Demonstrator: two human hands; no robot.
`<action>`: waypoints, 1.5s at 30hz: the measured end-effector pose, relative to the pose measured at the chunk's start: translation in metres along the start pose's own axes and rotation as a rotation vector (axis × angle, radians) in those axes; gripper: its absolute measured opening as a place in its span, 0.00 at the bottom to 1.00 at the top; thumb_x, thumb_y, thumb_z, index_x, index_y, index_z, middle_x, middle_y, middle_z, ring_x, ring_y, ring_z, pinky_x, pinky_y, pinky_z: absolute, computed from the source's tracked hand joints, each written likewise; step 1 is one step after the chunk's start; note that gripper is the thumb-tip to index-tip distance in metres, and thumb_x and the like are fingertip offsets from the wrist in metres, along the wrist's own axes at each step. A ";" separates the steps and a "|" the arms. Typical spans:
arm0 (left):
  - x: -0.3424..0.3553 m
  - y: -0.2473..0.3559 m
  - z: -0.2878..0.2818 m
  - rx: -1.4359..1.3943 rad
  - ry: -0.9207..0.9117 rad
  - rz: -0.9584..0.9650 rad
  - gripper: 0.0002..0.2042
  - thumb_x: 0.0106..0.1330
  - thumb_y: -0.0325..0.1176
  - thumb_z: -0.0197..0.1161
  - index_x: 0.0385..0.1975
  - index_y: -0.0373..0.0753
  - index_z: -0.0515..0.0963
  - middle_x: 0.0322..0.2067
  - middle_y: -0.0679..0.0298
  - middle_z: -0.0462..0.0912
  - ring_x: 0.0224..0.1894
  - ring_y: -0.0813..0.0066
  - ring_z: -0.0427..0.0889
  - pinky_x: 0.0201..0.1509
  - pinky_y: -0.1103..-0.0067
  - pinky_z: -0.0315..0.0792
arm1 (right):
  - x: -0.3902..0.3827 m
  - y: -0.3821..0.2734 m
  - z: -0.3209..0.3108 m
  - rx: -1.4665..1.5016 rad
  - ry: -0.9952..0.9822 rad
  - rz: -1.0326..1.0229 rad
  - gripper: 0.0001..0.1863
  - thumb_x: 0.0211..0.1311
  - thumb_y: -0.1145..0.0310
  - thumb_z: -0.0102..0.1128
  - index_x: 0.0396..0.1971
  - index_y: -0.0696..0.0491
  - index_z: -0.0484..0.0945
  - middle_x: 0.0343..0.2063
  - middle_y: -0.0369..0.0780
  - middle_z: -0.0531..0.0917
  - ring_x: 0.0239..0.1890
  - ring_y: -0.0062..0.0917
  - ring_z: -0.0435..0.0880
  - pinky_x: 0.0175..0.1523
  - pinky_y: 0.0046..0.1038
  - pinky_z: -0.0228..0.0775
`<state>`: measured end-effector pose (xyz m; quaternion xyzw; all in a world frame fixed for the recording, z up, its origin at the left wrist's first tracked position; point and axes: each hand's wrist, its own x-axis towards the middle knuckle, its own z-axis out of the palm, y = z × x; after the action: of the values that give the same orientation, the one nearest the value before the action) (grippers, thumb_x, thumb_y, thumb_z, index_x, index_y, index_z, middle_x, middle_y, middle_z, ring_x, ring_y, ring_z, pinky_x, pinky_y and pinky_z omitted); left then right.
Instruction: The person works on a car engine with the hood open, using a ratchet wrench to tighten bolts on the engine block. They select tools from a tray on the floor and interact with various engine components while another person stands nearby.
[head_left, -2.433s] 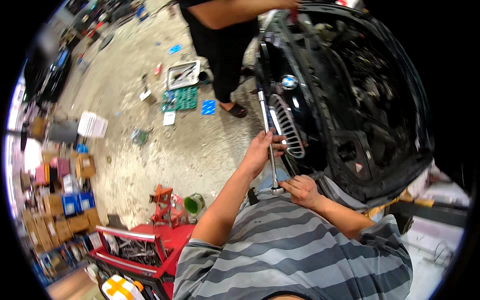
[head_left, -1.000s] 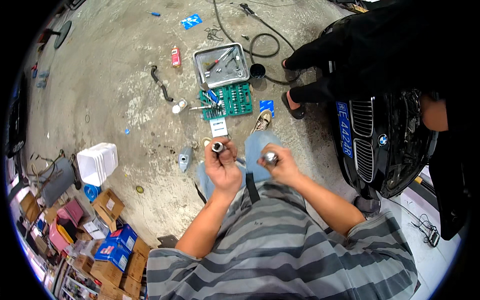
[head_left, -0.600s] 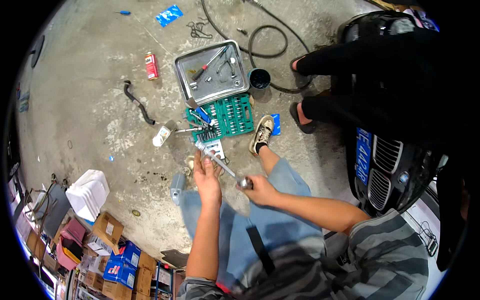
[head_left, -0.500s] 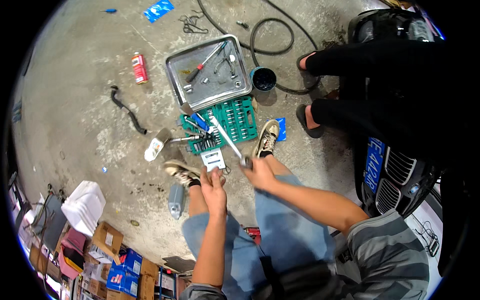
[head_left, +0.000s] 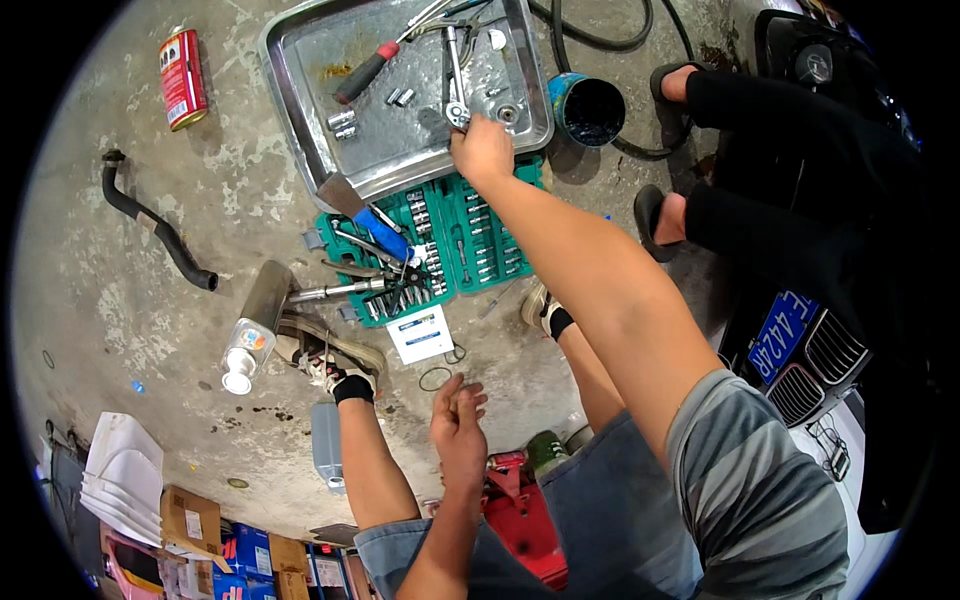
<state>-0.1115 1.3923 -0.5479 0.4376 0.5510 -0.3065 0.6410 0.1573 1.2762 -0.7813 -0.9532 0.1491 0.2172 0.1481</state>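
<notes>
My right hand (head_left: 484, 150) reaches over the near rim of a metal tray (head_left: 400, 180), its fingers closed at the head end of a ratchet wrench (head_left: 455, 72). The wrench's shaft points away over the tray; I cannot tell whether it rests on the bottom. Around it in the tray lie a red-and-black-handled tool (head_left: 367, 72), several sockets (head_left: 342, 123) and pliers (head_left: 478, 35). My left hand (head_left: 460, 432) hangs above the floor near my knees, fingers loosely apart, holding nothing. A white card (head_left: 420, 335) lies beyond it.
A green socket case (head_left: 465, 240) holds sockets, a blue-handled scraper (head_left: 385, 235) and other tools. Near it are a metal can (head_left: 262, 310), a curved black hose (head_left: 160, 225), a red can (head_left: 183, 80) and a bucket (head_left: 560, 110). A person's legs (head_left: 760, 120) and a car (head_left: 790, 350) are at right.
My right hand has moved forward with the ratchet wrench, from above my knee to the tray. My body leans further forward. My left hand stays empty, lower in view.
</notes>
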 end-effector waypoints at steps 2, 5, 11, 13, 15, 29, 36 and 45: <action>0.004 0.014 0.005 -0.019 -0.045 0.056 0.16 0.73 0.34 0.52 0.56 0.32 0.69 0.42 0.59 0.82 0.42 0.76 0.80 0.46 0.81 0.71 | -0.005 -0.007 0.008 -0.061 0.039 -0.017 0.12 0.54 0.66 0.60 0.36 0.58 0.79 0.38 0.52 0.81 0.41 0.48 0.83 0.48 0.43 0.75; 0.011 0.014 0.001 -0.019 -0.056 0.039 0.17 0.74 0.35 0.51 0.56 0.33 0.69 0.43 0.58 0.81 0.44 0.73 0.80 0.47 0.79 0.73 | -0.015 -0.014 0.010 -0.081 0.180 -0.046 0.14 0.53 0.69 0.60 0.40 0.56 0.77 0.45 0.48 0.74 0.42 0.47 0.81 0.48 0.42 0.75; 0.020 0.020 -0.006 -0.088 -0.016 0.024 0.16 0.74 0.36 0.52 0.55 0.34 0.70 0.42 0.59 0.82 0.43 0.74 0.80 0.45 0.79 0.73 | -0.007 -0.053 -0.004 -0.039 -0.046 -0.185 0.19 0.52 0.70 0.59 0.47 0.52 0.76 0.42 0.49 0.81 0.43 0.47 0.82 0.48 0.43 0.75; 0.021 0.025 -0.004 -0.099 -0.020 0.013 0.16 0.74 0.35 0.52 0.55 0.33 0.70 0.42 0.59 0.82 0.43 0.75 0.80 0.45 0.79 0.73 | -0.001 -0.063 -0.001 -0.056 -0.160 -0.272 0.21 0.51 0.71 0.59 0.49 0.52 0.76 0.40 0.49 0.83 0.43 0.47 0.82 0.48 0.42 0.76; 0.020 0.023 -0.005 -0.107 -0.014 0.007 0.15 0.74 0.34 0.51 0.54 0.32 0.70 0.43 0.59 0.83 0.42 0.75 0.81 0.45 0.80 0.73 | -0.004 -0.079 0.003 -0.122 -0.248 -0.359 0.20 0.50 0.71 0.60 0.46 0.52 0.76 0.39 0.51 0.83 0.43 0.46 0.83 0.48 0.42 0.76; 0.016 0.081 0.002 -0.049 -0.076 -0.005 0.19 0.73 0.39 0.52 0.58 0.34 0.68 0.45 0.59 0.79 0.45 0.71 0.78 0.48 0.76 0.71 | -0.108 0.000 -0.055 0.383 -0.162 -0.010 0.28 0.68 0.46 0.48 0.28 0.59 0.79 0.24 0.51 0.80 0.31 0.50 0.79 0.35 0.45 0.68; -0.061 0.122 -0.108 -0.073 -0.052 0.219 0.23 0.71 0.41 0.56 0.60 0.35 0.67 0.45 0.60 0.80 0.45 0.71 0.79 0.47 0.76 0.73 | -0.406 0.189 -0.304 0.259 -0.155 0.438 0.20 0.65 0.55 0.57 0.36 0.60 0.80 0.25 0.46 0.82 0.27 0.31 0.81 0.35 0.34 0.71; -0.142 0.238 -0.340 0.433 0.559 0.451 0.15 0.60 0.33 0.54 0.43 0.30 0.77 0.26 0.58 0.81 0.20 0.71 0.77 0.23 0.75 0.72 | -0.749 0.373 -0.514 0.744 -0.215 1.205 0.14 0.66 0.60 0.59 0.31 0.57 0.74 0.18 0.40 0.73 0.15 0.28 0.71 0.19 0.34 0.67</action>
<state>-0.0817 1.7876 -0.3600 0.7382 0.5171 -0.1368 0.4110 -0.4277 0.9224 -0.0768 -0.5648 0.6983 0.2888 0.3316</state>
